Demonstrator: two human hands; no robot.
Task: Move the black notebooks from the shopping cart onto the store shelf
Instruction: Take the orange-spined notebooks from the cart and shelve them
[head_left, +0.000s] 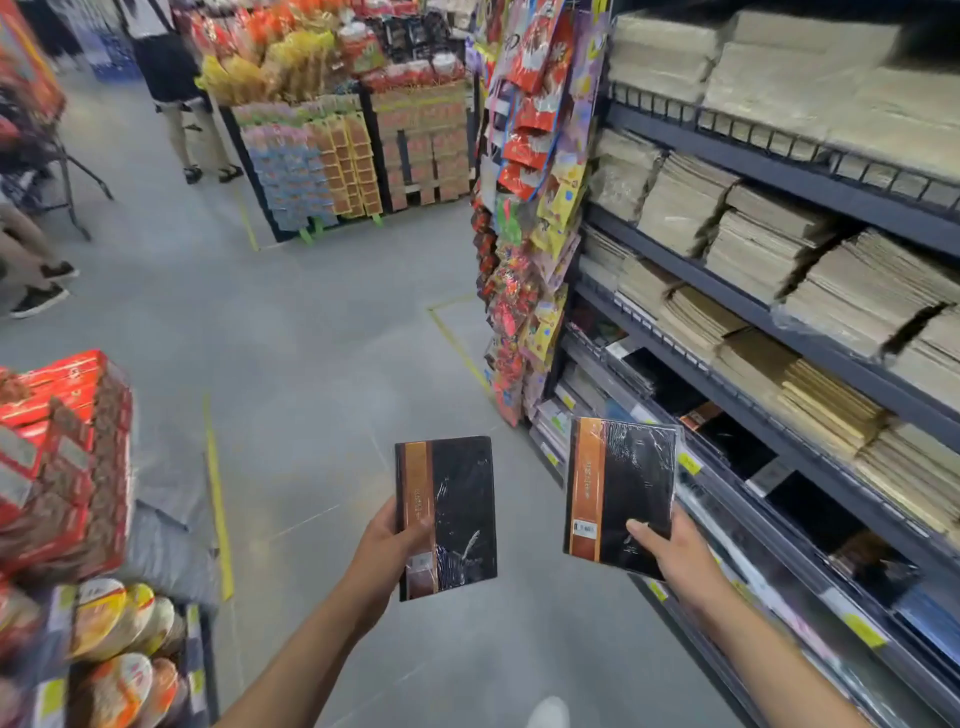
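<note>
My left hand (387, 545) grips a black notebook (460, 512) with an orange-brown spine band, wrapped in plastic, held upright over the aisle floor. My right hand (675, 553) holds a second black notebook (631, 486) of the same kind by its lower right corner, close to the front of the dark store shelf (810, 447) on the right. On a lower level of that shelf lie more black notebooks (737, 441). No shopping cart is in view.
Upper shelf levels carry stacks of beige and gold paper pads (769, 249). Hanging snack packs (530, 218) cover the shelf end. Red boxes (67, 457) and noodle cups (119, 634) stand at left. A person (171, 88) stands far down the grey aisle by a snack display (332, 140).
</note>
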